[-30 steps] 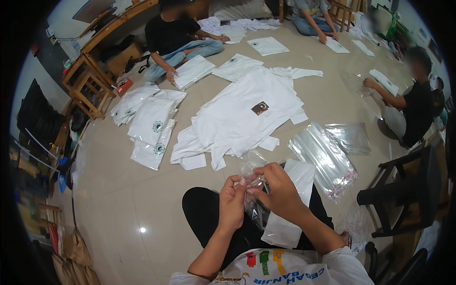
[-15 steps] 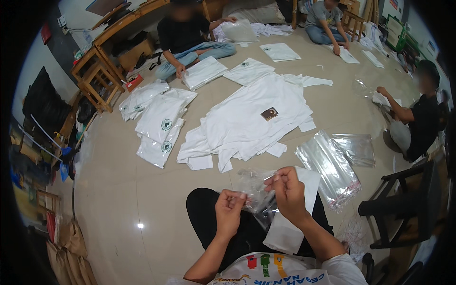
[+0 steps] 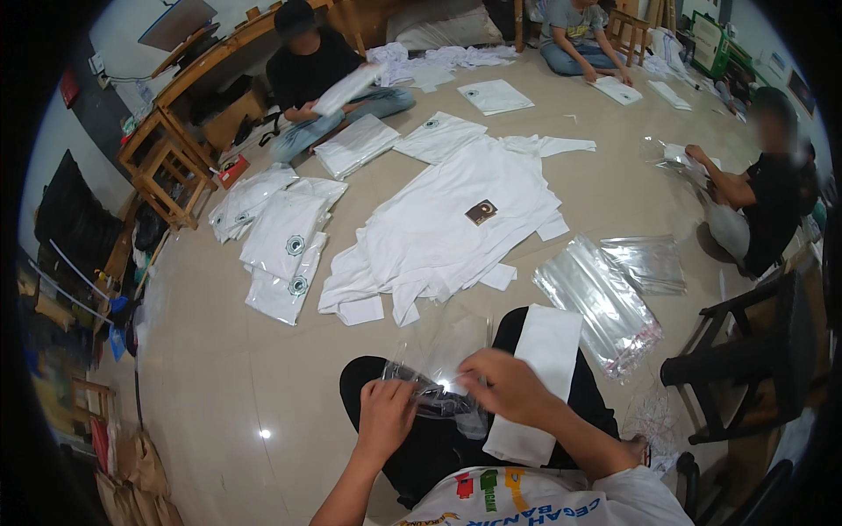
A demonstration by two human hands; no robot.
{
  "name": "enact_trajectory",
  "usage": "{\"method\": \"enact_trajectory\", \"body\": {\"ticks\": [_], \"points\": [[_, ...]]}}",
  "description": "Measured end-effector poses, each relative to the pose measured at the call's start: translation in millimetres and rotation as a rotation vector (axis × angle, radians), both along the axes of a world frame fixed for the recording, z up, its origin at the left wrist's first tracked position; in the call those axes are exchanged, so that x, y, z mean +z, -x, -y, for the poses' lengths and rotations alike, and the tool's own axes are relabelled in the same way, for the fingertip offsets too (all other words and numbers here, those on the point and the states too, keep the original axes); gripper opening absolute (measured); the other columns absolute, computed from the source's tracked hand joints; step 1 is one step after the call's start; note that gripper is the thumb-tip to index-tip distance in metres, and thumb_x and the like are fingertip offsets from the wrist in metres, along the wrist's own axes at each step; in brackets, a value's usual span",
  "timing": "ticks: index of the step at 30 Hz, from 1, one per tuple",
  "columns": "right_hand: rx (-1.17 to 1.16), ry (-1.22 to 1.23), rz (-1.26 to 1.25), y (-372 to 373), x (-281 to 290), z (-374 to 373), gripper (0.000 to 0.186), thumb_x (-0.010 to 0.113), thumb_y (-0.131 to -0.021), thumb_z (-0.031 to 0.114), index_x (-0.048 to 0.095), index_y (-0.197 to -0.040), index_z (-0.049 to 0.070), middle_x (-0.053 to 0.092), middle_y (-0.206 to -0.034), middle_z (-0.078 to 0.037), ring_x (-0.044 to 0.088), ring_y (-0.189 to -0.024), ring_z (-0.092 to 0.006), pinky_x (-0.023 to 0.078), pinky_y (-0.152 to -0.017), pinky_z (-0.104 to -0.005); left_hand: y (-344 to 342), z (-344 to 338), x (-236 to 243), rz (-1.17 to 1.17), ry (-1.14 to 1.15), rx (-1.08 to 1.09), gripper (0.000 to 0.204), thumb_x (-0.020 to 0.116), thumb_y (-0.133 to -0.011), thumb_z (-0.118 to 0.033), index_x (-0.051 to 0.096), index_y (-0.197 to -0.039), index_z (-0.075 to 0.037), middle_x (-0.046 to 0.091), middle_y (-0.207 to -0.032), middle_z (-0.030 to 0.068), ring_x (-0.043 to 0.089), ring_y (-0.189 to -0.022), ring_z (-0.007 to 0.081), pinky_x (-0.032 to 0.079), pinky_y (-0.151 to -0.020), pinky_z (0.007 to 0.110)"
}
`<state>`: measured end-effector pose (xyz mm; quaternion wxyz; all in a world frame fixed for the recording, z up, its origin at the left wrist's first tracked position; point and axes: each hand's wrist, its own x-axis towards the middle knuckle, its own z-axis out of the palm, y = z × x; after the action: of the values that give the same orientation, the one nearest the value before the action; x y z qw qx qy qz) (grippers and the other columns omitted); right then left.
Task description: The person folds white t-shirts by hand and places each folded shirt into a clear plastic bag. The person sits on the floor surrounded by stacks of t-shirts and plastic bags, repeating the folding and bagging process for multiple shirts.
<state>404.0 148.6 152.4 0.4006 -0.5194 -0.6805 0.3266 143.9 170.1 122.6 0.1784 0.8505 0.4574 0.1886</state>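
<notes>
My left hand [image 3: 388,405] is closed on the edge of a clear plastic bag [image 3: 438,346] held low over my dark-trousered lap. My right hand [image 3: 502,386], slightly blurred, pinches the bag's opposite side. A folded white cloth [image 3: 537,364] lies across my right leg beside that hand.
Ahead lies a pile of white shirts [image 3: 421,219], with bagged shirts [image 3: 285,245] to its left and plastic bags [image 3: 588,298] to its right. A black stool [image 3: 728,368] stands at right. Co-workers [image 3: 298,70] [image 3: 763,193] [image 3: 570,44] sit around. A wooden stool [image 3: 171,184] is back left.
Both my hands have moved downward with the bag, which now looks opened out rather than bunched. The back-left co-worker has raised a white packet; the right-hand one's hands have shifted.
</notes>
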Motion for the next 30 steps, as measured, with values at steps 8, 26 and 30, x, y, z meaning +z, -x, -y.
{"method": "enact_trajectory", "body": {"ticks": [8, 26, 30], "points": [[-0.966, 0.405, 0.348, -109.0, -72.3, 80.5, 0.061, 0.080, -0.092, 0.047, 0.066, -0.115, -0.007, 0.069, -0.089, -0.019, 0.069, -0.080, -0.0339, 0.055, -0.076, -0.0445, -15.1, 33.5, -1.8, -0.413, 0.151, -0.155, 0.059, 0.080, -0.090, -0.044, 0.067, -0.133, -0.006, 0.069, -0.111, 0.0154, 0.066, -0.107, 0.0329, 0.046, -0.101, 0.050], [-0.727, 0.573, -0.747, -109.0, -92.5, 55.0, 0.049, 0.079, -0.090, 0.011, 0.061, -0.131, -0.007, 0.075, -0.112, -0.016, 0.074, -0.095, -0.0234, 0.059, -0.086, -0.0378, -166.5, -36.5, -95.3, 0.359, 0.812, -0.043, 0.050, 0.065, -0.106, -0.041, 0.064, -0.131, 0.002, 0.067, -0.110, 0.0185, 0.066, -0.097, 0.0295, 0.053, -0.088, 0.038], [-0.648, 0.455, -1.089, -84.8, -69.2, 41.4, 0.058, 0.070, -0.094, 0.008, 0.048, -0.148, 0.000, 0.068, -0.124, -0.017, 0.071, -0.106, -0.0250, 0.060, -0.089, -0.0391, -167.9, -29.9, -102.5, 0.585, 0.907, -0.098, 0.036, 0.066, -0.106, -0.029, 0.065, -0.129, -0.002, 0.067, -0.106, 0.0136, 0.065, -0.093, 0.0252, 0.051, -0.084, 0.036]]}}
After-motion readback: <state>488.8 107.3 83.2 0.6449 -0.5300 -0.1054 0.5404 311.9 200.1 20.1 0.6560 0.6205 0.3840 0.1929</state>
